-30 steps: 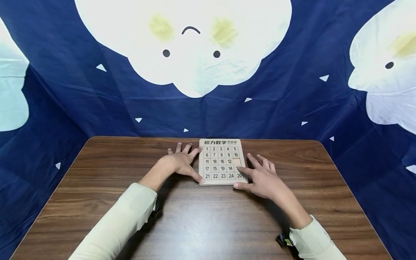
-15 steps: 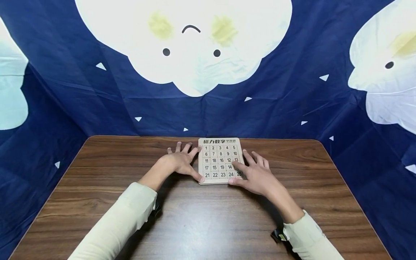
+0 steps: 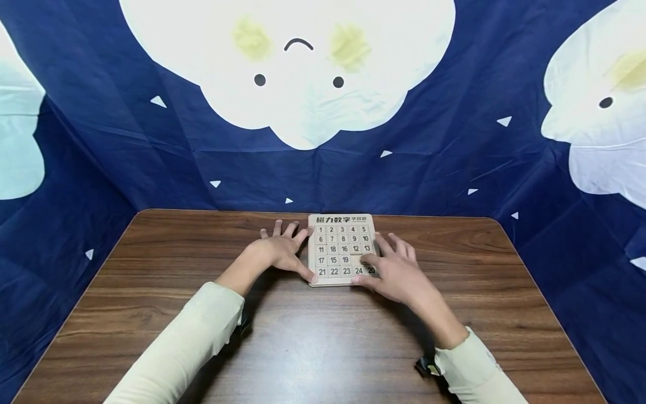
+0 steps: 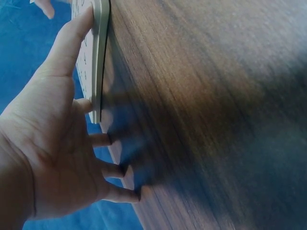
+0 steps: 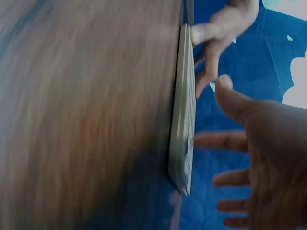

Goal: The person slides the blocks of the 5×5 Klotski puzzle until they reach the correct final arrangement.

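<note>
A pale number sliding puzzle [image 3: 333,284] lies flat near the table's far edge, its numbered tiles in rows below a printed heading. One bare slot shows in the fourth row, right of tile 19 [image 3: 345,260]. My left hand [image 3: 280,252] is spread along the puzzle's left side, thumb on the lower left corner and index finger at the upper left edge. My right hand [image 3: 401,272] reaches over the right side, its index fingertip on the fourth row, covering the tile there. Its thumb is at the lower edge. In the right wrist view, the puzzle [image 5: 180,120] appears edge-on.
The brown wood-grain table [image 3: 303,336] extends toward me and to both sides. Behind it hangs a dark blue cloth [image 3: 171,168] with white cloud shapes. A black wrist device [image 3: 426,367] sits at the right sleeve.
Tile 13 has moved up into the third row's right end. Tile 14 has left its fourth-row place, now bare. My right hand has shifted slightly left; the left hand stays put.
</note>
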A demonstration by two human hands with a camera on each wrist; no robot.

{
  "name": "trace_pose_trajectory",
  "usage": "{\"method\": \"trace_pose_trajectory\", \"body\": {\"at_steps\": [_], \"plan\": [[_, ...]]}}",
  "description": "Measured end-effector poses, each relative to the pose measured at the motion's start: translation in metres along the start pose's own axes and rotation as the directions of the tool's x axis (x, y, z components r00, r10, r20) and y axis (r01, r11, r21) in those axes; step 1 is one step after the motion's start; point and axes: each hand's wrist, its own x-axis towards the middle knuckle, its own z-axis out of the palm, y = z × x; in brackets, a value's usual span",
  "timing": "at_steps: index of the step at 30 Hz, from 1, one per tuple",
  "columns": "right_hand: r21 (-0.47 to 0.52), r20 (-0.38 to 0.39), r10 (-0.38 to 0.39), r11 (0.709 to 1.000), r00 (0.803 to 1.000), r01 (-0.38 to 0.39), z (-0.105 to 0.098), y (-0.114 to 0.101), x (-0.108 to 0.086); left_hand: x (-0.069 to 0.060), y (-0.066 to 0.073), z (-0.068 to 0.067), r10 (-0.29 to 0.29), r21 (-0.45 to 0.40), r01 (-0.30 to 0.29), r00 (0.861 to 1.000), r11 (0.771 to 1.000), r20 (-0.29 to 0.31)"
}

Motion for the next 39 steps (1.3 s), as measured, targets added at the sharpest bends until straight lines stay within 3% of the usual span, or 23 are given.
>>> {"method": "trace_pose_trajectory", "body": {"at_steps": [3,6,11,16,20,25,32,39], "plan": [[0.042,0.031,-0.046,0.998,0.998,0.045,0.006,-0.009,0.005,-0.001,-0.001,0.000,0.001,0.002,-0.001,1.000,1.000,0.002],[0.050,0.056,-0.041,0.998,0.998,0.038,0.008,-0.011,0.007,-0.001,-0.001,0.000,-0.003,0.004,0.003,1.000,1.000,0.008],[0.004,0.019,0.009,1.000,1.000,-0.009,0.001,-0.003,0.007,0.000,0.000,0.000,0.001,-0.003,-0.001,1.000,1.000,0.011],[0.028,0.009,-0.021,0.999,1.000,0.021,0.003,-0.008,0.022,0.012,-0.007,0.005,-0.004,0.007,0.004,1.000,1.000,0.006],[0.043,0.048,-0.022,0.999,0.999,0.020,0.008,-0.012,0.028,0.012,-0.006,0.005,-0.004,0.005,0.004,1.000,1.000,0.006],[0.086,0.135,-0.032,0.996,0.990,0.020,0.003,-0.010,0.014,0.002,0.000,0.000,0.003,-0.017,-0.003,1.000,1.000,0.016],[0.070,0.036,0.039,0.997,0.999,-0.042,0.001,0.004,0.016,0.003,0.001,0.000,-0.006,0.006,0.006,1.000,1.000,0.015],[0.135,0.092,-0.043,0.990,0.995,0.030,0.009,0.001,0.028,0.007,-0.003,0.003,-0.011,-0.003,0.011,1.000,1.000,0.019]]}}
